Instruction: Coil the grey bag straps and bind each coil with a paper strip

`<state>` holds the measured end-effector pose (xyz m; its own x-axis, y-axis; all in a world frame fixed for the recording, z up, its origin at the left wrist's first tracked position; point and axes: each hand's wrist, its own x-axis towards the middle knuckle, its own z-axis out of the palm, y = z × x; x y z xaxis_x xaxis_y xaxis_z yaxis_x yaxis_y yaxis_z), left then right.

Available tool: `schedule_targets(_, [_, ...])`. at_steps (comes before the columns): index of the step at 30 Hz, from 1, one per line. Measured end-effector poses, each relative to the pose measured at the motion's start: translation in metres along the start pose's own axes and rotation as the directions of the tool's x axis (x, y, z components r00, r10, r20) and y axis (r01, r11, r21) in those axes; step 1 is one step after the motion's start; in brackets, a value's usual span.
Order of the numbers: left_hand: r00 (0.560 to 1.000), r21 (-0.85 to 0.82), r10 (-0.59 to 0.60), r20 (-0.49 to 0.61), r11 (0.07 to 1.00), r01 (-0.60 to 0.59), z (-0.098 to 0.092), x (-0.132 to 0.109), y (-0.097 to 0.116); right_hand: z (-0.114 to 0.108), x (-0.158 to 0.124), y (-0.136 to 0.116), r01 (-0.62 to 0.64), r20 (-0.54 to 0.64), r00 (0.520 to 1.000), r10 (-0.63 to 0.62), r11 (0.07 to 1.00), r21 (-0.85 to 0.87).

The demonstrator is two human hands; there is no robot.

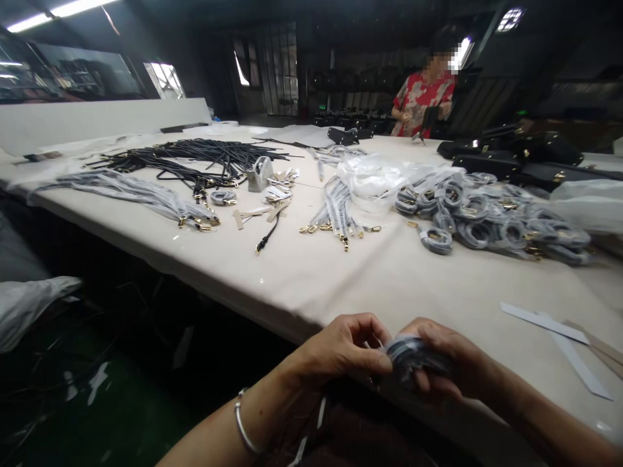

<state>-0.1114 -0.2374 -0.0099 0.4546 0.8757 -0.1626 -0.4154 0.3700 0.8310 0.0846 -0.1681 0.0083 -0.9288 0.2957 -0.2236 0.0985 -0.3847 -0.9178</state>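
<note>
Close to the table's front edge, my right hand (450,357) grips a coiled strap (406,353) in clear plastic wrap, thumb on top and fingers underneath. My left hand (345,347), with a silver bangle on its wrist, is closed in a pinch at the coil's left side, thumb and fingers touching it. The coil is blurred, and what lies between the left fingertips is partly hidden. Beyond my hands lie plastic-wrapped straps (338,204) with gold clasps. To their right rises a pile of similar wrapped coils (479,214), with a single coil (435,240) at its near edge.
On the large pale table (302,279) lie black straps (195,155), a grey tape dispenser (260,174), paper tags (280,188) and white strips (545,322). Black bags (516,159) sit at the right. A person in a red patterned shirt (421,104) stands across the table.
</note>
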Motion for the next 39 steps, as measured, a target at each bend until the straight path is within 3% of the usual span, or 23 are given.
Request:
schedule_targets(5, [0.984,0.036,-0.061,0.170,0.998,0.055,-0.011,0.009,0.010,-0.007,-0.005,-0.004,-0.068,-0.038,0.997,0.068,0.998,-0.016])
schedule_targets(11, [0.961,0.097,-0.152,0.231,0.986,0.133,-0.021,0.016,0.001,-0.005,-0.006,0.001,-0.035,-0.167,0.986,0.027,0.998,-0.050])
schedule_targets(16, [0.972,0.276,-0.050,0.227,0.961,-0.015,-0.011,0.016,0.010,-0.009,-0.013,-0.010,0.026,-0.211,0.976,-0.058,0.988,-0.152])
schedule_targets(18, [0.975,0.479,0.046,0.217,0.865,-0.148,-0.005,0.017,0.020,-0.018,-0.018,-0.019,0.056,-0.185,0.973,-0.135,0.923,-0.380])
schedule_targets(19, [0.970,0.608,0.103,0.221,0.763,-0.219,-0.002,0.019,0.024,-0.024,-0.020,-0.022,0.082,-0.163,0.967,-0.197,0.844,-0.531])
schedule_targets(21, [0.944,0.830,0.230,0.237,0.458,-0.319,0.003,0.025,0.025,-0.039,-0.023,-0.023,0.141,-0.072,0.944,-0.321,0.594,-0.792])
schedule_targets(24, [0.894,0.959,0.370,0.253,0.029,-0.283,0.008,0.043,0.003,-0.063,-0.022,-0.011,0.237,0.120,0.898,-0.424,0.237,-0.942])
schedule_targets(27, [0.883,0.969,0.413,0.222,-0.191,-0.154,0.006,0.058,-0.028,-0.079,-0.017,0.008,0.321,0.250,0.845,-0.473,0.075,-0.944])
schedule_targets(30, [0.867,0.941,0.437,0.240,-0.323,-0.098,-0.002,0.060,-0.038,-0.087,-0.015,0.019,0.357,0.305,0.807,-0.506,0.005,-0.934])
schedule_targets(33, [0.861,0.907,0.412,0.300,-0.403,-0.123,-0.013,0.056,-0.029,-0.090,-0.015,0.019,0.377,0.327,0.801,-0.501,-0.002,-0.926])
schedule_targets(35, [0.856,0.906,0.389,0.340,-0.381,-0.187,-0.021,0.055,-0.021,-0.090,-0.014,0.017,0.396,0.333,0.805,-0.490,0.026,-0.918])
schedule_targets(39, [0.839,0.921,0.382,0.388,-0.204,-0.333,-0.032,0.063,-0.016,-0.082,-0.008,0.014,0.412,0.311,0.798,-0.517,0.089,-0.907])
